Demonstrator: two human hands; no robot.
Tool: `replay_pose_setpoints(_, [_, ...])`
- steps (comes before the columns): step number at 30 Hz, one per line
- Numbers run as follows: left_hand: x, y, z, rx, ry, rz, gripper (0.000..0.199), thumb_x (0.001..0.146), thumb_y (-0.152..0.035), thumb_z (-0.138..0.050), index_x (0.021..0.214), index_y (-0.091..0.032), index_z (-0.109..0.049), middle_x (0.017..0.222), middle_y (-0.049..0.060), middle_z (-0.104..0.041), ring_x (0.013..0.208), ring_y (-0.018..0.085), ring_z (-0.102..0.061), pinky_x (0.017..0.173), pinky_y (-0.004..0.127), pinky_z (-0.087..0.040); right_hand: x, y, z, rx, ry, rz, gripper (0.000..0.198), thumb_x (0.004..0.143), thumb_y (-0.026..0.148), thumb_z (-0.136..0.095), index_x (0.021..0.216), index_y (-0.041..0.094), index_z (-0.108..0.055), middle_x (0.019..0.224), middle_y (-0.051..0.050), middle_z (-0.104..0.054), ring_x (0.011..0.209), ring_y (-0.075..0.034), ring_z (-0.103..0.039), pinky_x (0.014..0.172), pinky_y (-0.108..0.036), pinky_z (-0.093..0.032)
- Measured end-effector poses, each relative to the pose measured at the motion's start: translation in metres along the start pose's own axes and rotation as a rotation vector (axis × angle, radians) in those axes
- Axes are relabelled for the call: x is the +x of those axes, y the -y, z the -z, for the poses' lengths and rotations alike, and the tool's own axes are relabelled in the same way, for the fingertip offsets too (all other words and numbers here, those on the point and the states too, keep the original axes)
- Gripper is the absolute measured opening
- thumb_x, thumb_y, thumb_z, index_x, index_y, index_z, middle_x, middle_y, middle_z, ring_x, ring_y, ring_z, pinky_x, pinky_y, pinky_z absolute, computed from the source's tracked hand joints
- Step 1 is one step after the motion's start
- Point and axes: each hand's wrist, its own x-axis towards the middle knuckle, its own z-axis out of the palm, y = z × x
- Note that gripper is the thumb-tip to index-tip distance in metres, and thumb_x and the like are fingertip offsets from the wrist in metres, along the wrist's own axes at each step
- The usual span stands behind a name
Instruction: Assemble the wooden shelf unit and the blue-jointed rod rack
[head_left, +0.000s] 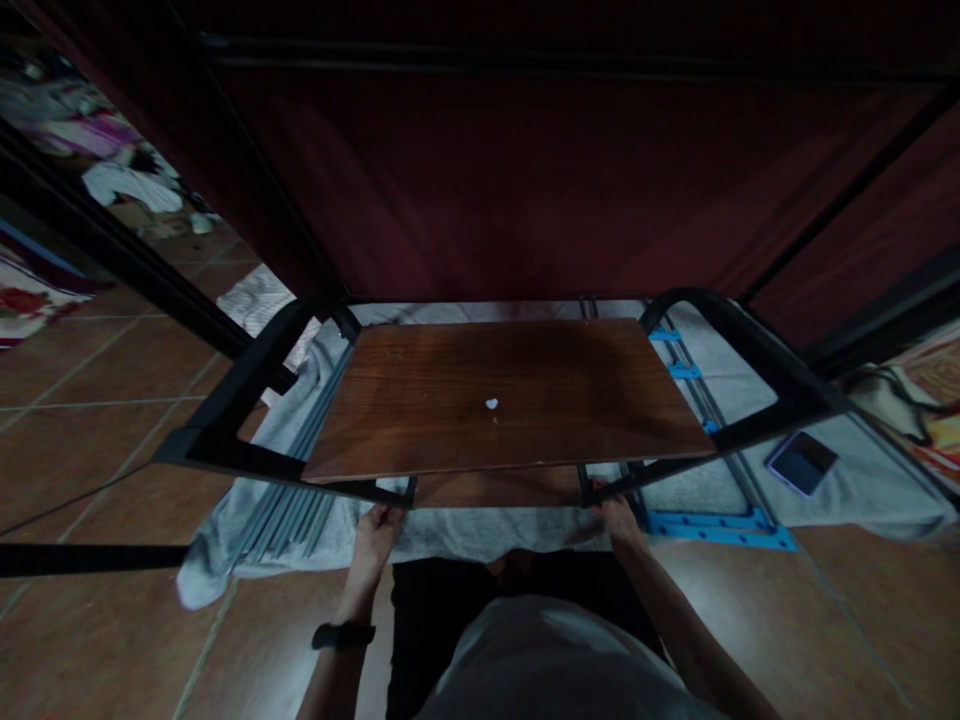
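Observation:
A brown wood-grain board [495,430] with a small white heart-shaped mark lies across a black frame [247,420] in front of me. Below its near edge, a second brown board [499,488] shows between two short black bars. My left hand [377,532] is closed at the lower left bar, a dark band on its wrist. On the other side, my right hand [616,512] closes around the lower right bar. The fingertips of both hands are partly hidden by the frame.
Several grey tubes [296,500] lie on a grey cloth [465,535] at left. Tubes with blue connectors [712,528] and a phone [801,462] lie at right. A dark red panel [525,190] rises behind the board. Clothes [135,185] are heaped on the tiled floor, far left.

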Motion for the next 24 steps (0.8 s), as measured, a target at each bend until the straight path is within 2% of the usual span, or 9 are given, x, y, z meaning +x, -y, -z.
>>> replay_pose_setpoints(4, [0.006,0.008,0.001,0.003,0.001,0.006,0.042,0.051,-0.053,-0.075,0.068,-0.016,-0.068,0.063,0.006,-0.065,0.064,0.022,-0.063,0.06,0.032,-0.052,0.005,-0.003,0.005,-0.071,-0.03,-0.085,0.034,0.054,0.054,-0.071,0.067,0.025,-0.059,0.06,0.0,-0.059,0.064,-0.023,-0.062,0.066,-0.043,-0.056])
replay_pose_setpoints(7, [0.009,0.016,0.003,0.008,-0.001,0.003,0.044,0.05,-0.054,-0.073,0.071,-0.016,-0.069,0.066,0.006,-0.066,0.066,0.021,-0.062,0.061,0.032,-0.051,0.005,-0.003,0.008,-0.102,-0.028,-0.141,0.03,0.054,0.049,-0.072,0.061,0.025,-0.055,0.051,0.001,-0.054,0.051,-0.019,-0.055,0.058,-0.04,-0.053])
replay_pose_setpoints(10, [0.012,0.023,0.004,0.008,-0.007,0.001,0.043,0.052,-0.054,-0.073,0.073,-0.016,-0.069,0.065,0.005,-0.065,0.066,0.021,-0.062,0.06,0.03,-0.05,0.0,0.001,0.009,-0.086,-0.01,-0.172,0.03,0.054,0.049,-0.074,0.06,0.025,-0.056,0.051,0.0,-0.056,0.051,-0.02,-0.057,0.057,-0.041,-0.054])
replay_pose_setpoints(14, [0.014,0.028,0.004,-0.015,-0.003,0.001,0.043,0.051,-0.054,-0.074,0.072,-0.017,-0.067,0.064,0.004,-0.065,0.064,0.02,-0.061,0.059,0.03,-0.049,-0.011,0.01,0.011,-0.003,0.037,-0.154,0.036,0.048,0.051,-0.079,0.061,0.024,-0.061,0.064,-0.005,-0.066,0.067,-0.026,-0.067,0.07,-0.045,-0.06])
replay_pose_setpoints(18, [0.016,0.027,0.002,-0.037,-0.012,0.007,0.042,0.049,-0.054,-0.074,0.069,-0.018,-0.064,0.063,0.004,-0.064,0.062,0.018,-0.059,0.059,0.029,-0.049,-0.019,0.014,0.012,0.041,0.064,-0.117,0.045,0.042,0.057,-0.084,0.062,0.022,-0.063,0.068,-0.005,-0.067,0.072,-0.026,-0.068,0.078,-0.046,-0.06])
replay_pose_setpoints(24, [0.013,0.021,0.0,-0.053,-0.012,0.009,0.042,0.047,-0.055,-0.073,0.066,-0.019,-0.061,0.062,0.005,-0.064,0.059,0.017,-0.058,0.057,0.03,-0.048,-0.015,0.008,0.01,0.002,0.044,-0.065,0.048,0.041,0.06,-0.084,0.062,0.022,-0.061,0.061,-0.001,-0.062,0.062,-0.022,-0.062,0.068,-0.043,-0.058])
